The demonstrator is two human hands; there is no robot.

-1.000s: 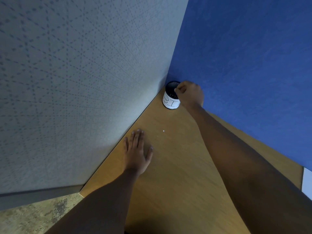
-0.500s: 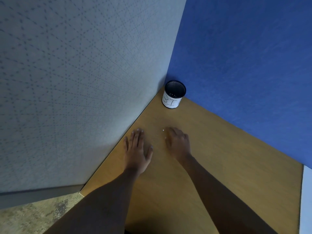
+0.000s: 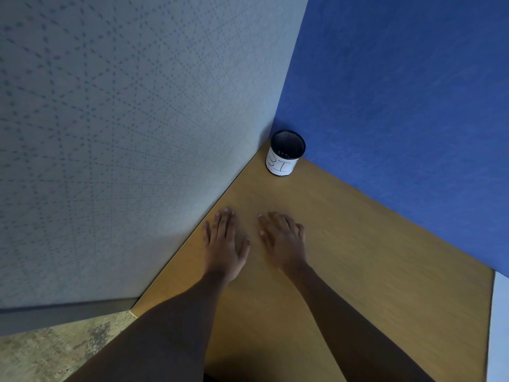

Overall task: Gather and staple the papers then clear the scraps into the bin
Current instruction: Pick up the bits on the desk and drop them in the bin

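Both forearms extend from the near edge across the tabletop (image 3: 371,257). The left hand (image 3: 224,245) lies palm down with fingers straight and together, released and holding nothing, close to the grey partition (image 3: 124,133). The right hand (image 3: 283,244) lies just beside it without touching it, palm down with fingers slightly bent. It grasps nothing visible, though a small scrap under the fingertips cannot be ruled out. This flat placement is judged to suit checking the surface for leftover scraps. No papers or stapler are in view. Farther off, the bin (image 3: 285,158), a black mesh cup with a white label, stands upright in the corner where the grey partition meets the blue partition (image 3: 413,106), well apart from both hands. Pale specks show inside it. The corner position is judged to keep it clear of the work area.
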